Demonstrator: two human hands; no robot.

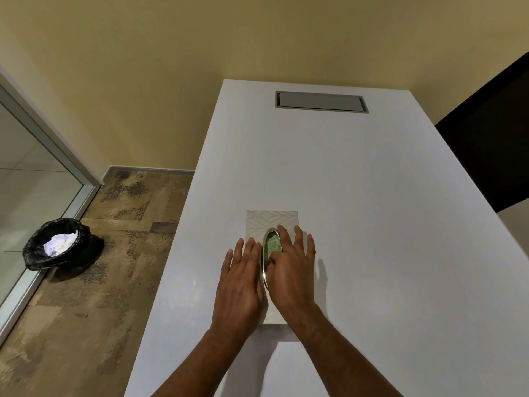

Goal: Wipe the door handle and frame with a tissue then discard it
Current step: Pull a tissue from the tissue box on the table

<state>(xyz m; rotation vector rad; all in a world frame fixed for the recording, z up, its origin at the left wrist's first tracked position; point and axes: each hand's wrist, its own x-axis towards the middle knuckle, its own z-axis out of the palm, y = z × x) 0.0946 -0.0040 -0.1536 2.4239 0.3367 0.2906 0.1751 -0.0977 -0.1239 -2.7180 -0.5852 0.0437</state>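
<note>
A pale patterned tissue box (272,222) with a gold-rimmed oval opening (269,242) lies flat on the white table (372,210). My left hand (240,279) rests flat on the box's left side, fingers spread. My right hand (292,267) lies over the right side, its thumb and index finger dipping into the opening onto the greenish tissue (273,246) inside. No tissue is pulled out. The door handle is not in view.
A small bin with a black liner (57,243) holding crumpled white paper stands on the brown floor at the left, beside a glass panel with a metal frame (51,144). A grey cable hatch (322,101) sits at the table's far end. A dark panel (486,144) is at right.
</note>
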